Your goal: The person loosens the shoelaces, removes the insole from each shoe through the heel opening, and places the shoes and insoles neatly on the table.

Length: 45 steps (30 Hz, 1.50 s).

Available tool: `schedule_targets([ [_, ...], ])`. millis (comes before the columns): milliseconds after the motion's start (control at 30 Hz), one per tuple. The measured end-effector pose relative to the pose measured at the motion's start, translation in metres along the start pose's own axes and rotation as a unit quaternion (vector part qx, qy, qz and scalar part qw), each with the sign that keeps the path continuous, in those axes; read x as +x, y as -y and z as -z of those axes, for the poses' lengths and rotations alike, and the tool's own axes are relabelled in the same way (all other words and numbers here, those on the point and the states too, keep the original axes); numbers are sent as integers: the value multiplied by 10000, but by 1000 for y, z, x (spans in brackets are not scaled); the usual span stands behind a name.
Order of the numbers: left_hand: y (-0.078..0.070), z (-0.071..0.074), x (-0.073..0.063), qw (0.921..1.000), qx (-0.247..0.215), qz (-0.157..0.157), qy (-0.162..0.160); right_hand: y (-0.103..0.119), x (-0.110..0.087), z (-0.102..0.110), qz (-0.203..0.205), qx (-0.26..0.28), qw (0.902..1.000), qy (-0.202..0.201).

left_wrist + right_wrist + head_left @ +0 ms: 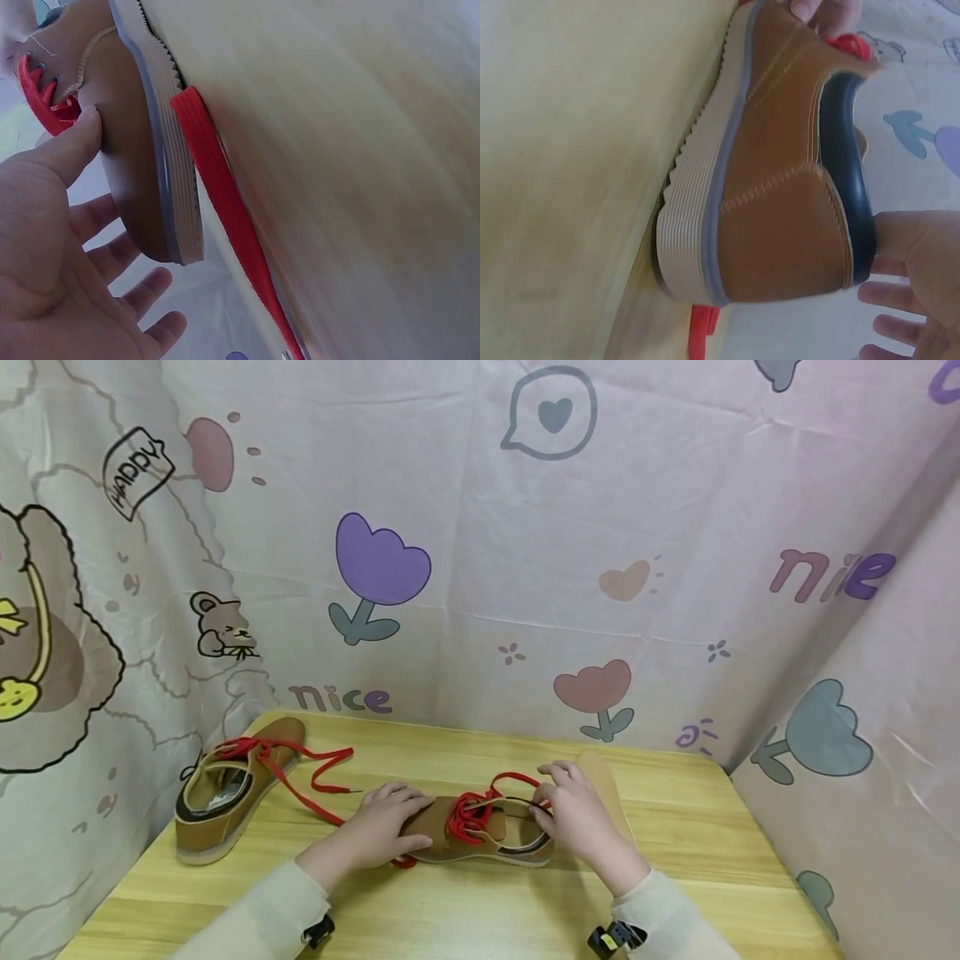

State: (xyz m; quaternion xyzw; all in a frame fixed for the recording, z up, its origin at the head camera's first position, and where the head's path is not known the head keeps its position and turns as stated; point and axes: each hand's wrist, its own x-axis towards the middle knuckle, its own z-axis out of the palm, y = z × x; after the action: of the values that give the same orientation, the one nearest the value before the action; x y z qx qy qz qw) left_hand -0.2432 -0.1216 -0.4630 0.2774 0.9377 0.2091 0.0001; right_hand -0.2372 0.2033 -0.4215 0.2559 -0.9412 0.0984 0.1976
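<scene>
A brown shoe (433, 827) with red laces (467, 818) lies on the table, its toe to the left and its opening to the right. My left hand (378, 828) holds the toe, the thumb (79, 142) on the near side of the upper and the fingers spread round the far side. At the heel, my right hand (576, 817) pinches the dark padded collar (842, 157) between thumb and finger, the other fingers loosely bent. A red lace also runs along the table beside the sole (176, 150).
Another brown shoe (197, 837) with red laces stands at the table's left, its loose lace (315, 806) trailing toward my left hand. A flat tan insole-shaped piece (602, 781) lies beyond my right hand. Printed curtains (480, 568) hang behind the wooden table (697, 843).
</scene>
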Motion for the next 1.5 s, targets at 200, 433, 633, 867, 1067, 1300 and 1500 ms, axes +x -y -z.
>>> schedule_targets([
  [200,0,-1,-1,10000,-64,73,-5,8,4,-6,553,-36,9983,-159],
  [433,-3,1,0,9998,-131,114,-35,13,10,-18,637,-149,9976,213],
  [633,-5,2,2,9999,-123,110,-13,14,11,-23,459,-641,9958,470],
  [867,-5,1,2,9997,-189,141,8,18,9,-24,404,-1020,9903,857],
  [1067,-6,2,0,9995,-259,191,24,22,10,-23,310,-1088,9849,1310],
  [1300,-6,3,-1,9995,-218,217,21,28,14,-19,153,-1141,9754,1880],
  [1500,-7,1,0,9995,-248,218,20,28,15,-24,40,-1100,9746,1952],
])
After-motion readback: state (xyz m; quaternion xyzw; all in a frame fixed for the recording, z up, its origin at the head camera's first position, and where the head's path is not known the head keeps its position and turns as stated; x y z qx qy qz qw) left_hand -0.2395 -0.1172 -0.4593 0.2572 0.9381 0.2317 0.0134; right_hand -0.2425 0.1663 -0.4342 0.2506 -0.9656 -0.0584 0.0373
